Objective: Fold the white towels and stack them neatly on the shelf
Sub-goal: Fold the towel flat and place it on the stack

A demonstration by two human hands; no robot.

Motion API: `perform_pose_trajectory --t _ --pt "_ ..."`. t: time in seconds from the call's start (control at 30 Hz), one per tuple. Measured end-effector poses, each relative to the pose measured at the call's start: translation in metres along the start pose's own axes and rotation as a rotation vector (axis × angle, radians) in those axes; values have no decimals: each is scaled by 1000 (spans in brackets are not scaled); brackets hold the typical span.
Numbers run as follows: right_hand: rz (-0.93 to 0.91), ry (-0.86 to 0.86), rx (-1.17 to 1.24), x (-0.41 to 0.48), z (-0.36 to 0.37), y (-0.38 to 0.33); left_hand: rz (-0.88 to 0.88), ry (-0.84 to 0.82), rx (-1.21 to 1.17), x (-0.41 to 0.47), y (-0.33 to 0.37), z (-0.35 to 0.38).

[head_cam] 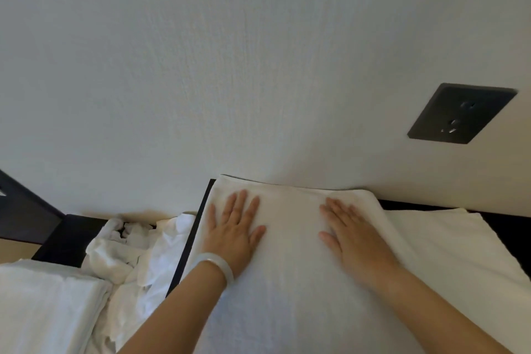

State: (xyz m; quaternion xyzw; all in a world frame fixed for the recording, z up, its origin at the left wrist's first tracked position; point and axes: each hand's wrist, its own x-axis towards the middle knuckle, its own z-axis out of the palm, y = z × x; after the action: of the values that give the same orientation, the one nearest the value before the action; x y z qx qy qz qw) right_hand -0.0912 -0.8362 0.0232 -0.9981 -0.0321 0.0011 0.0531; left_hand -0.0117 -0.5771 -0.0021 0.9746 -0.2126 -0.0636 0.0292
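Both hands lie flat on the folded towel (pixel 290 253) — left hand (pixel 234 231) and right hand (pixel 353 234), fingers straight, slightly spread, pointing toward the wall (pixel 230 66).

text: none readable | towel (pixel 287 267): plain white, no label or print legible | socket (pixel 462 113): dark plate, no marking legible | wall (pixel 230 66): bare, no sign
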Motion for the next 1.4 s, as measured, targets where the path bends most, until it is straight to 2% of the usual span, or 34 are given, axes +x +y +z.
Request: perform_pose_trajectory --t 0.07,0.13,0.23,0.3,0.37,0.47,0.8,0.93,0.97,1.03,1.1,1.2,1.3,1.4 --pt "-30 101 12 -24 -8 -8 -53 -28 -35 -8 16 -6" --pt "-4 149 -22 -55 -9 -4 1 50 -14 -30 39 -10" --pt "223 234 -25 -91 -16 17 186 36 -22 -61 83 -3" --pt "461 234 84 -109 -22 32 216 1 -41 -76 104 0" --pt "610 145 153 -129 -20 45 208 -11 -38 -85 111 7" --pt "619 33 117 -161 -7 44 179 -15 -21 -93 108 14" --pt "712 36 101 -201 9 0 173 61 0 -139 85 29" --pt "691 -27 201 -207 -6 -3 175 66 10 -147 82 26" --pt "685 4 259 -206 -13 4 173 66 2 -147 82 25" --pt "741 172 401 -204 -29 27 170 64 -17 -144 81 24" --pt "852 325 422 -202 -42 60 159 32 -37 -141 81 25" --pt "1014 244 379 -193 -55 110 155 16 -105 -131 89 19" --pt "1127 144 416 -174 -57 137 194 118 -154 -112 112 2" --pt "1218 130 507 -152 -59 147 263 175 -275 -83 147 -29"
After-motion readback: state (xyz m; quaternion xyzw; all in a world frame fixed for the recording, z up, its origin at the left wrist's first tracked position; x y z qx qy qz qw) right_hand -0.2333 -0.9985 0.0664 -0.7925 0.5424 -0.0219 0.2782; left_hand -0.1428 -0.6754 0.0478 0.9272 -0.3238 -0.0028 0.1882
